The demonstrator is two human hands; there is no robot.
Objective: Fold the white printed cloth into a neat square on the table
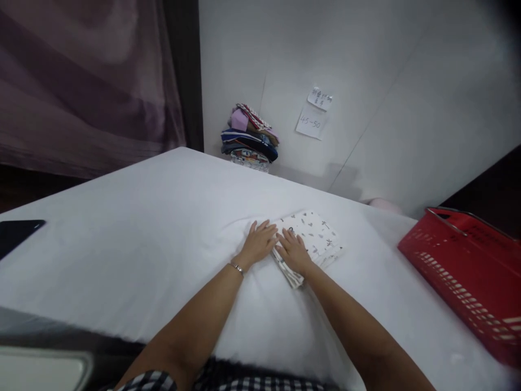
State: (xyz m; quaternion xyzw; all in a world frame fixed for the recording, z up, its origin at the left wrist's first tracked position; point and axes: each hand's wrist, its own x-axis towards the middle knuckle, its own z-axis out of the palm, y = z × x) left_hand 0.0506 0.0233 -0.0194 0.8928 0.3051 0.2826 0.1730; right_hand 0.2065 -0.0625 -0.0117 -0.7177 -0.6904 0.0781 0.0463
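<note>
A folded white cloth (pixel 311 231) with small grey and dark prints lies on the white-covered table (pixel 154 233). Its layers show along the front edge. My right hand (pixel 293 251) rests flat on the left part of the cloth with its fingers stretched out. Beside it, my left hand (pixel 259 243) lies with fingers extended at the cloth's left edge, its fingertips close to those of my right hand. Neither hand grasps anything. A bracelet (pixel 237 267) circles my left wrist.
On the right stands a red plastic basket (pixel 459 271). Beyond the table's far edge, a stack of folded fabrics (pixel 250 138) is against the wall. A dark flat object (pixel 18 233) lies at the left edge. Paper notes (pixel 312 119) hang on the wall.
</note>
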